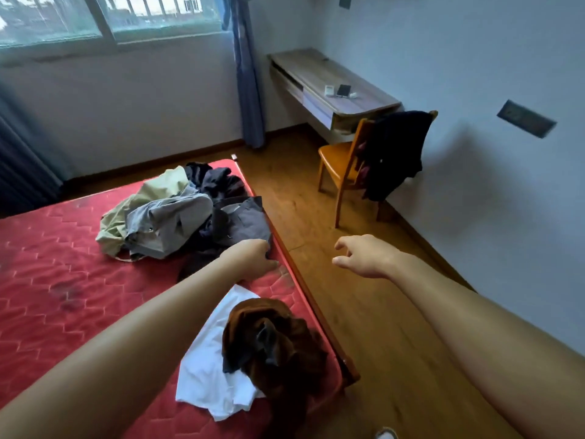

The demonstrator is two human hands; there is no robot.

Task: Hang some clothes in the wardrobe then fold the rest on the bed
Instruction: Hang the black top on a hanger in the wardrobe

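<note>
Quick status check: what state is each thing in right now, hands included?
Left hand: on the dark grey garment, fingers curled; grip unclear.
Right hand: open, empty, over the floor.
Clothes pile: unfolded, heaped on the bed.
White garment: unfolded, spread out.
Brown garment: crumpled atop the white one.
Dark jacket: draped over the chair.

Clothes pile [177,213] on bed [47,280], far corner. Bunched garment [272,337] on flat shirt [202,375], at near bed edge. Chair [335,166] on floor [316,217] right of bed, jacket [395,150] over its back; desk [332,80] behind chair.
</note>
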